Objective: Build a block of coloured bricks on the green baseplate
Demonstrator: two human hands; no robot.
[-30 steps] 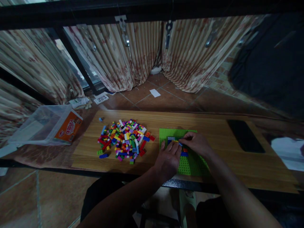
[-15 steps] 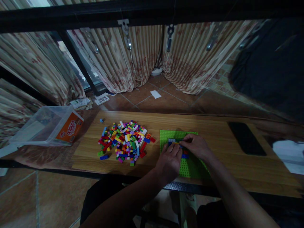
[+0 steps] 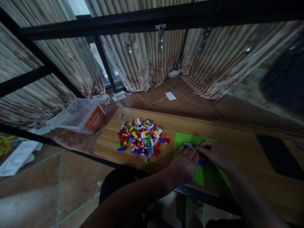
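While the head view has swung toward the person's left, taking in more tiled floor (image 3: 78, 180) and a white plastic tray-like object (image 3: 19, 158), both hands keep nearly the same place over the bright green, studded plastic baseplate (image 3: 199, 178), which lies flat on the long wood-grain tabletop (image 3: 239, 141). On it sits a low cluster of grey, blue, yellow and orange plastic bricks (image 3: 201, 162), partly hidden by fingers. The bare left hand (image 3: 186, 163) lies over the cluster's left side with fingers bent; whether it grips a brick or only steadies the bricks, I cannot tell. The bare right hand (image 3: 213, 153) has thumb and forefinger drawn together at the cluster's upper right; the light blue piece that showed there a second ago cannot be made out now, so I cannot tell whether they pinch anything. It may already be seated, or simply covered. The loose heap of small multicoloured plastic bricks (image 3: 143, 137), left of the baseplate, looks undisturbed, so the work seems centred on pieces already at the plate.
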